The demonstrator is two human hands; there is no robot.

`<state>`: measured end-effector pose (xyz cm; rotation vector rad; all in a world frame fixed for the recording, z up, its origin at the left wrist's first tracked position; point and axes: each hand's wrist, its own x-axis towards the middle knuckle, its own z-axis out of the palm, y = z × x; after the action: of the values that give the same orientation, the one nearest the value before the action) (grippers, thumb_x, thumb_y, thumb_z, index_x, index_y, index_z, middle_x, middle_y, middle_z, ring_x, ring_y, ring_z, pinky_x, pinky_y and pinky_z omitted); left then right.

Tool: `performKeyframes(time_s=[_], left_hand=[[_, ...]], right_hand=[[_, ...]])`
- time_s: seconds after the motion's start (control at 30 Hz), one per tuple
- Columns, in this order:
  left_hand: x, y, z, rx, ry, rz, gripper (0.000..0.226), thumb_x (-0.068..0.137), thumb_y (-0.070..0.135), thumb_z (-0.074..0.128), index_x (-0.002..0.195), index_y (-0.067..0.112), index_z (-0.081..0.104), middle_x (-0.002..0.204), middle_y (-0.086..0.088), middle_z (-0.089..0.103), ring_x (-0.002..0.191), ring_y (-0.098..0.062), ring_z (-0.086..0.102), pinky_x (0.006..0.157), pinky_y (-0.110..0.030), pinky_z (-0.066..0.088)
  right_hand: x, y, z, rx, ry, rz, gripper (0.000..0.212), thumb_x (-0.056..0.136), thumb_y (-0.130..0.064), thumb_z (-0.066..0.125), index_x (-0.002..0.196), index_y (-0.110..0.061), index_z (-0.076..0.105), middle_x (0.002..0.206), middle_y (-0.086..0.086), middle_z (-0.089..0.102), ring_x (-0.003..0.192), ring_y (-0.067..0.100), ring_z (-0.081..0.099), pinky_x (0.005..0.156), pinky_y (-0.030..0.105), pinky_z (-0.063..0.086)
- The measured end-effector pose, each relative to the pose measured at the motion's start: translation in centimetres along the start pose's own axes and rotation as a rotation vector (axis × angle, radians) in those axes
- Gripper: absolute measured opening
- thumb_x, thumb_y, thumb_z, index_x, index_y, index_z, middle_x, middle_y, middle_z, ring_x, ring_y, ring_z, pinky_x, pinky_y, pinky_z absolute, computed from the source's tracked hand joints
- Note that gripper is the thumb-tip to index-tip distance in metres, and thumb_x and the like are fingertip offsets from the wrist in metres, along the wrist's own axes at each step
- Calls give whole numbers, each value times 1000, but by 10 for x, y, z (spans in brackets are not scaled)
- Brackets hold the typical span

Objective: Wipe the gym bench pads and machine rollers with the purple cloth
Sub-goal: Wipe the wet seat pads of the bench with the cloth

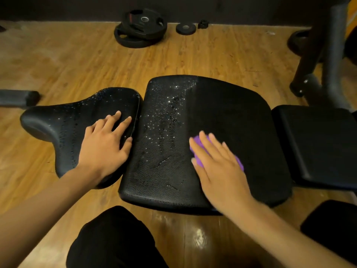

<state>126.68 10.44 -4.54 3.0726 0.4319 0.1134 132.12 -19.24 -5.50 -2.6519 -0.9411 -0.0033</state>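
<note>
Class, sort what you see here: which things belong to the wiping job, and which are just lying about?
Job: purple cloth, right hand pressing it, wet middle pad, wet seat pad under left hand, right pad.
Lying about: stacked weight plates, small plate, small black clamp, all on the floor.

A gym: black bench pads (222, 122), weight plates (140, 29) on wooden floor (67, 60).
</note>
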Motion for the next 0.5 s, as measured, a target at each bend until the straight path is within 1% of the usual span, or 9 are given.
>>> performKeyframes(time_s=[0.03,0.1,0.17,0.27,0.33,0.37,0.43,0.5], left_hand=[[2,-2,-2,13,-16,23,74,95,59,24,159,24,42,164,-11,38,144,-37,40,106,-55,38],[2,-6,-4,47,-37,68,73,98,59,23,160,25,39,165,-11,37,145,-37,41,103,-55,41],[-1,-8,-2,50,-24,83,69,102,57,23,162,25,35,168,-9,32,150,-34,36,108,-54,39],[-5,-8,5,61,12,61,67,104,55,23,164,26,29,171,-6,25,156,-28,25,120,-49,25],[-2,-8,6,63,18,61,67,104,55,24,164,26,28,171,-6,24,157,-27,22,122,-47,20],[-3,-8,7,57,14,60,67,103,55,25,164,26,29,171,-5,24,157,-26,21,123,-47,19],[-4,-9,7,47,16,50,67,103,55,26,163,26,31,171,-5,26,157,-26,22,123,-47,19],[-6,-10,7,50,14,60,67,102,55,27,162,26,34,170,-5,28,156,-26,23,122,-48,21]], right_hand=[[-16,1,-5,7,-36,-25,57,107,-47,17,160,-31,32,168,-7,20,157,14,13,128,36,12],[-2,15,-12,8,-45,-72,56,108,-47,19,160,-31,32,168,-7,21,157,15,15,127,34,11],[57,33,-14,-25,-2,-37,53,110,-42,23,160,-28,32,169,0,23,157,21,17,125,39,12],[173,63,-10,-51,56,86,51,112,-37,26,161,-23,29,170,6,20,158,27,13,127,45,10],[226,70,-11,-42,80,187,51,112,-37,25,159,-19,33,167,9,28,157,29,16,128,47,10],[236,68,-9,-39,84,224,51,112,-37,25,158,-19,34,166,10,31,156,29,17,128,47,10],[221,58,-3,-22,94,228,51,111,-37,26,159,-19,32,168,10,26,157,30,16,128,47,10],[155,44,0,-8,78,164,52,111,-35,28,159,-18,32,169,10,22,156,31,17,127,47,13]])
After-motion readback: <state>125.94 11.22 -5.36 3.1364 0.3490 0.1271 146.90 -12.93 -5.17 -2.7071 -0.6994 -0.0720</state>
